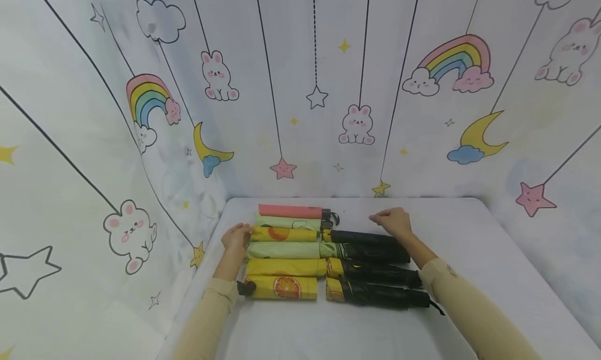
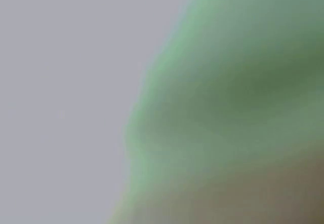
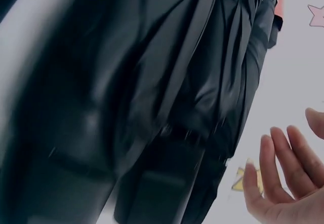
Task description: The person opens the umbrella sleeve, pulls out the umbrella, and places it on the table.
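Observation:
Compact umbrellas and printed pieces that look like umbrella covers lie in rows on a white table. Beside the left ends is my left hand [image 1: 236,236], its fingertips at the end of a yellow orange-print piece [image 1: 284,234]. The left wrist view is filled by a blurred green surface [image 2: 228,102]. My right hand [image 1: 394,222], fingers relaxed and holding nothing, hovers beyond the farthest black umbrella [image 1: 359,237]. In the right wrist view, the right hand [image 3: 286,181] shows bent, spread fingers beside dark umbrella fabric [image 3: 167,72].
At the back lie a red umbrella [image 1: 291,211] with a black handle and a light green one [image 1: 288,223]. Nearer me are a green piece [image 1: 284,250], yellow pieces [image 1: 281,267] and several black umbrellas [image 1: 385,295]. A printed curtain [image 1: 300,141] stands behind the table [image 1: 357,328].

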`<state>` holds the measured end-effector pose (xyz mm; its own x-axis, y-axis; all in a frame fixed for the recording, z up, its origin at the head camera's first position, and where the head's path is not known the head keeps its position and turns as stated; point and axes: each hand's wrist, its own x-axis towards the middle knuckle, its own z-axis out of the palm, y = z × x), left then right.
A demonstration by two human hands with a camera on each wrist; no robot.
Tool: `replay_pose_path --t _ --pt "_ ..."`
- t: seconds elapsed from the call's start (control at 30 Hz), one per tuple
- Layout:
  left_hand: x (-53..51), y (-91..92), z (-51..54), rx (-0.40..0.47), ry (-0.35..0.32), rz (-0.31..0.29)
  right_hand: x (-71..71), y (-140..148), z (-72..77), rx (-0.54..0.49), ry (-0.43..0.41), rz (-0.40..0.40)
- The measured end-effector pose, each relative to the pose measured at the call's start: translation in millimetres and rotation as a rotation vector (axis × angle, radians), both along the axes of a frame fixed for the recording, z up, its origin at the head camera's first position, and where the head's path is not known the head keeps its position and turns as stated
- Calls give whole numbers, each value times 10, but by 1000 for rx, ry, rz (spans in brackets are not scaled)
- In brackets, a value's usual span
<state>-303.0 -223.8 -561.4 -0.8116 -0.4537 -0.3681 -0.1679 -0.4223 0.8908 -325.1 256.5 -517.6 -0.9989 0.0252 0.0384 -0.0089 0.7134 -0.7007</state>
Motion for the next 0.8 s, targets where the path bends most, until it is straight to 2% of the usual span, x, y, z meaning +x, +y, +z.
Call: replay_pose_path --t 0.13,0.3,0.37,0.57,0.8 --pt "-24 1 37 -7 -16 0 -85 -146 -32 -20 -8 -6" --pt "-61 4 86 -15 0 8 -161 -392 -57 -185 -91 -32" --pt "-74 3 100 -20 11 5 -180 -500 -65 -218 -129 -28" --pt "-164 7 81 -86 14 -23 -233 -786 -75 -104 -160 10" --pt "-215 68 95 -79 31 -29 -279 -1013 -134 -81 -222 19"
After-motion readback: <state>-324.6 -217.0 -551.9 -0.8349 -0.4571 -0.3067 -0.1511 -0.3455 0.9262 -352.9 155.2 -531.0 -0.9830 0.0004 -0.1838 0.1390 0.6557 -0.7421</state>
